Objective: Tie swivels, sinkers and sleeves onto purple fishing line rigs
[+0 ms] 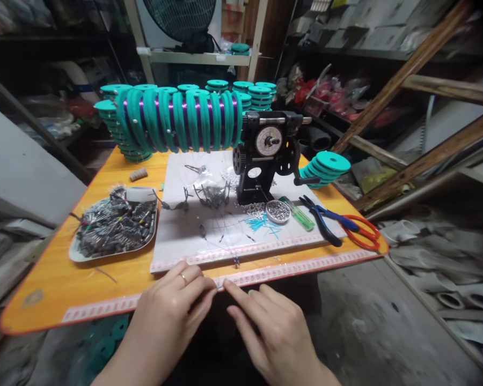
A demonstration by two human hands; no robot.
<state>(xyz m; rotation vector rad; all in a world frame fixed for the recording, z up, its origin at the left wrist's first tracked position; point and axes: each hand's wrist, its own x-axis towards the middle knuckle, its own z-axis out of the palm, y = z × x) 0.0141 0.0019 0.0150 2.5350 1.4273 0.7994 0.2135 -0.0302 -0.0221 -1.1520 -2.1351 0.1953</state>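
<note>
Both hands meet at the table (pixel 56 279) edge below the white mat (pixel 209 236): left hand (pixel 173 308) and right hand (pixel 265 321) fingertips pinch a thin line (pixel 219 286) between them.

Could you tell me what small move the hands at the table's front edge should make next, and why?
Probably draw the two apart a little: the left hand and right hand pinch something tiny, perhaps a thin line, between their fingertips over the ruler strip.

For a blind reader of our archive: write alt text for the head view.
Two bare hands, left hand and right hand, pinch something tiny at the near edge of an orange table. Behind them lie a white mat, a metal tray of small dark parts, a black hand-crank winder, teal spools, pliers and red scissors.
</note>
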